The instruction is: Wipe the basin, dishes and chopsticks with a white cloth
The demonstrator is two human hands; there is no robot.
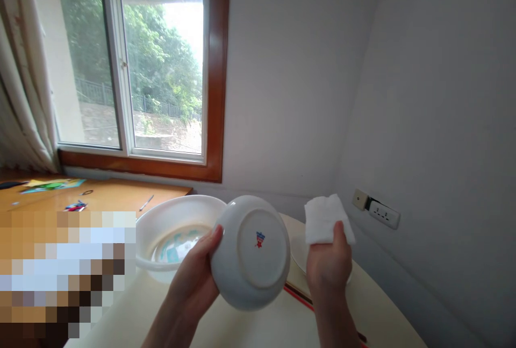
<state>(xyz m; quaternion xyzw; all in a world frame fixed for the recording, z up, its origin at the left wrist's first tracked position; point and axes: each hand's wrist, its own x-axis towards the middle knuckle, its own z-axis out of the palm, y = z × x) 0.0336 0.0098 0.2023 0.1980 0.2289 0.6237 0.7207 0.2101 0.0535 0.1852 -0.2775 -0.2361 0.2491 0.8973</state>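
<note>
My left hand [200,267] grips a white bowl [250,254] by its side, thumb at the rim edge. The bowl is tilted so its underside faces me, showing the foot ring and a small red and blue mark. To the right of it, my right hand [329,262] holds a folded white cloth [327,219], thumb pressed on its front. Cloth and bowl are apart. Behind my left hand stands a large white basin [183,205] with a blue-green pattern inside its bottom. Partly hidden behind my right hand is a white plate [298,248] on the table.
The pale round table [250,332] carries red and dark chopsticks [299,298]. At left, a wooden desk [121,193] holds a pen [146,203] and small items. A window frame [215,95] and wall sockets [385,214] are beyond. The lower left is pixelated.
</note>
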